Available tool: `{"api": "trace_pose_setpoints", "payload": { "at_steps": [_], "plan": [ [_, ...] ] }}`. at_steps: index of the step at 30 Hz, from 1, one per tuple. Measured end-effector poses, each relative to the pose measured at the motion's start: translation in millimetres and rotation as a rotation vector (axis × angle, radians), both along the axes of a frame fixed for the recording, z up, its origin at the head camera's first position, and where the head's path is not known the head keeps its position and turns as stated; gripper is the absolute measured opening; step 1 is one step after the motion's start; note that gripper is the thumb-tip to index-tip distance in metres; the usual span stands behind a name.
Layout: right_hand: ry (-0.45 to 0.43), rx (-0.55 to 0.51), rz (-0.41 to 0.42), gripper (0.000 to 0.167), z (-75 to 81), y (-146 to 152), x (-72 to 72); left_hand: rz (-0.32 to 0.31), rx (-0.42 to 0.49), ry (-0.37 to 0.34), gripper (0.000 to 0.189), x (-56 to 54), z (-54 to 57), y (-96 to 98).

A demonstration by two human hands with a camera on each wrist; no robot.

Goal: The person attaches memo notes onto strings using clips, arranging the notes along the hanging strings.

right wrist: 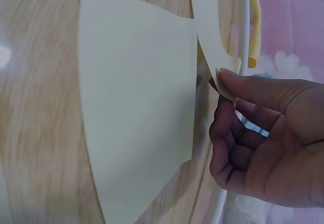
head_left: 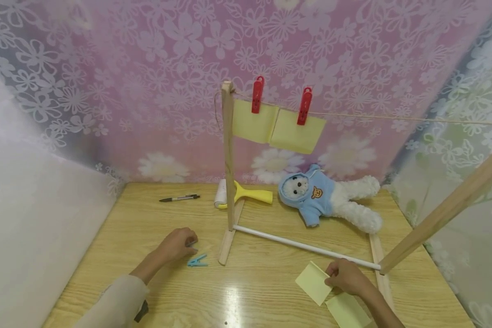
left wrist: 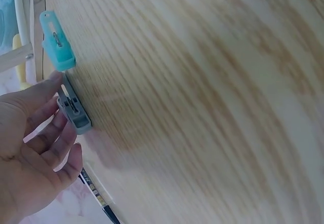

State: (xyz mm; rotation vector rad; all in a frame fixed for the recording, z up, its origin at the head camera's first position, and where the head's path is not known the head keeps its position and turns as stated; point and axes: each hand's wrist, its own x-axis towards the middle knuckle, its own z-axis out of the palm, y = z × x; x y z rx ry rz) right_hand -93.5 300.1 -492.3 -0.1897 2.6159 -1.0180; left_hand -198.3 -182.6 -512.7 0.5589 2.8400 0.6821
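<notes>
My left hand (head_left: 178,243) is low over the table, left of the wooden frame. Between its thumb and fingers it pinches a grey clothespin (left wrist: 75,110), which is mostly hidden in the head view. A light blue clothespin (head_left: 197,261) lies just beside that hand. At the right, my right hand (head_left: 348,275) pinches a yellow paper note (head_left: 313,283) by one edge, its far part bent in the right wrist view. Another yellow note (right wrist: 139,97) lies on the table below it. Two yellow notes (head_left: 297,130) hang from a string, each under a red clothespin (head_left: 304,107).
A wooden post (head_left: 228,159) and a slanting post (head_left: 447,209) carry the string, joined low down by a white rod (head_left: 303,245). Behind lie a black pen (head_left: 179,198), a yellow-handled lint roller (head_left: 256,195) and a white plush toy (head_left: 315,196) in a blue hoodie.
</notes>
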Motion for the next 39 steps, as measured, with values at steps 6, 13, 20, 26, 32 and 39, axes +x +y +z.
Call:
{"api": "trace_pose_setpoints", "payload": {
  "at_steps": [6,13,20,26,32,39],
  "plan": [
    [0.005,-0.079,0.062,0.011,4.5,3.8,-1.8,0.006,-0.005,-0.005,0.028,0.1,-3.1,-0.1],
    [0.044,-0.111,0.071,0.017,14.5,5.0,-3.0,-0.011,0.052,-0.002,0.025,-2.4,6.1,-0.3],
    [0.098,-0.113,0.028,0.022,24.8,7.3,-2.8,-0.066,0.163,0.016,0.031,-9.5,33.1,6.0],
    [0.096,-0.139,-0.005,0.025,32.2,9.3,-4.6,-0.106,0.197,0.04,0.031,-9.6,68.8,16.7],
    [0.119,-0.162,-0.073,0.028,43.0,6.2,-7.5,-0.131,0.234,0.028,0.033,-2.8,112.5,27.8],
    [0.22,-0.237,-0.123,0.028,59.0,0.5,-13.3,-0.194,0.316,0.054,0.033,5.6,167.7,49.7]
  ]
}}
